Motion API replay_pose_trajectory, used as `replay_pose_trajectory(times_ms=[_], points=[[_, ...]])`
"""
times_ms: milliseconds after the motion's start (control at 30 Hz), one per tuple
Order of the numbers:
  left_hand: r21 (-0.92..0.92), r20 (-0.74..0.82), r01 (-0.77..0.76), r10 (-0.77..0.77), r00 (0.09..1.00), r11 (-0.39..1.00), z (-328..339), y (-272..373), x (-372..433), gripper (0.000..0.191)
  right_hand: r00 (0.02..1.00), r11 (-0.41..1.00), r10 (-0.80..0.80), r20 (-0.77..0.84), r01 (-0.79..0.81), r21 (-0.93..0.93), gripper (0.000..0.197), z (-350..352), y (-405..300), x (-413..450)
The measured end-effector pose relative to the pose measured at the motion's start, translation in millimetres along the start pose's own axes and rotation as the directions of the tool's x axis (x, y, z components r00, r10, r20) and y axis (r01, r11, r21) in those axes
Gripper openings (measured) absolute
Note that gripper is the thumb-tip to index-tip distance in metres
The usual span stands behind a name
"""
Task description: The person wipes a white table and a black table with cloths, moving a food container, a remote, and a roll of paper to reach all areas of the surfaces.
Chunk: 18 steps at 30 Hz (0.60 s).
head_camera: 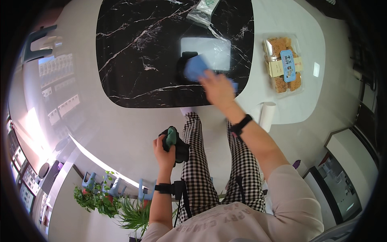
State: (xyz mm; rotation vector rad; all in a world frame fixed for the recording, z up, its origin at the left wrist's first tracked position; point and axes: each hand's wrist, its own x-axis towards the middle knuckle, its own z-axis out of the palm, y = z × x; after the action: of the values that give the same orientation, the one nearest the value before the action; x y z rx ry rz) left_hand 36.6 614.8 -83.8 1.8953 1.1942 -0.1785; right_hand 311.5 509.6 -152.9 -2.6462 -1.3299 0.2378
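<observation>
My right hand [219,89] reaches over the near right part of a black marble-patterned tabletop [130,66], its fingers closed on a blue cloth-like piece [195,68] blurred by motion. More blue [235,85] shows beside the hand; whether it belongs to the same piece I cannot tell. My left hand [164,152] is lower, beside my left leg, gripping a black object [182,151] with a soft green piece [171,136] on its upper side. The fingers hide part of that object, and its exact kind is unclear.
A clear plastic pack [204,13] lies at the tabletop's far side. To the right, a clear box of pastries [282,65] and a white roll [267,116] rest on the white surface. Potted plants [105,196] and blue-grey stools [113,187] stand at lower left.
</observation>
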Motion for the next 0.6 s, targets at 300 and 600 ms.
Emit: replay_pose_trajectory(times_ms=[300, 600], points=[[-0.081, 0.020, 0.069, -0.067, 0.998, 0.994, 22, 13, -3, 0.044, 0.853, 0.884, 0.406, -0.326, -0.457, -0.095, 0.043, -6, 16, -33], [-0.162, -0.110, 0.078, -0.097, 0.989, 0.984, -2, -42, -12, 0.044, 0.968, 0.880, 0.223, 0.118, -0.252, 0.404, 0.022, 39, -205, 76]])
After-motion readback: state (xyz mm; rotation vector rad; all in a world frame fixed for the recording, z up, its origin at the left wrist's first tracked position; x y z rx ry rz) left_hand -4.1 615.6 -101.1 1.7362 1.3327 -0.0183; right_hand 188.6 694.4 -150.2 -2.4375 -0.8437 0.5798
